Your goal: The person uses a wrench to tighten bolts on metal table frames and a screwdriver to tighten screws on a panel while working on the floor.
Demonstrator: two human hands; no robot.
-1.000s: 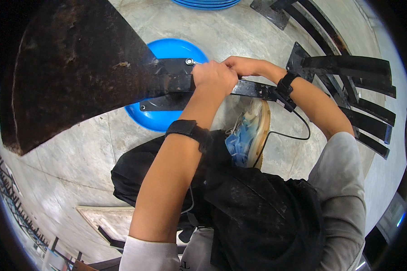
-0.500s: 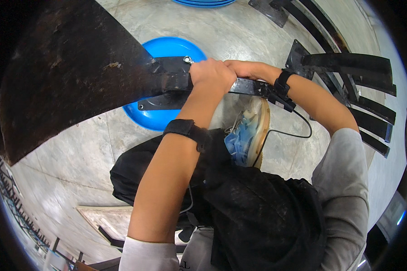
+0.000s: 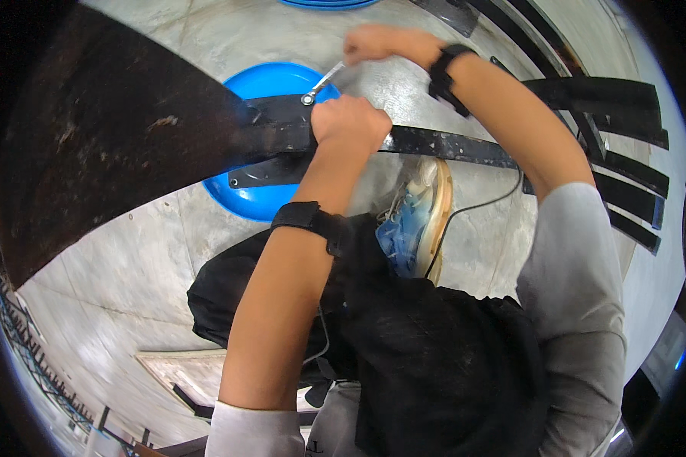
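My left hand (image 3: 351, 126) is closed around a black metal bar (image 3: 450, 145). This bar joins a black plate with holes in its corners (image 3: 278, 107), which lies over a round blue disc (image 3: 255, 204). Beyond the bar, my right hand (image 3: 370, 44), slightly blurred, is closed on the handle end of a silver wrench (image 3: 327, 81). The wrench's ring end sits at the plate's far corner, over the fastener there, which it hides. At the near corner of the plate a hole or fastener shows. A broad, dark, scuffed panel (image 3: 122, 129) extends leftward from the bar.
More blue discs (image 3: 331, 4) are stacked at the far edge. Several curved black metal legs (image 3: 587, 95) lie at the right. My blue and white shoe (image 3: 415, 228) rests on the grey floor (image 3: 99, 282) below the bar, with a thin black cable (image 3: 465, 212) beside it.
My right hand has swung away from the bar and from my left hand, toward the far side, bringing the wrench handle into sight. My left hand keeps its hold on the bar.
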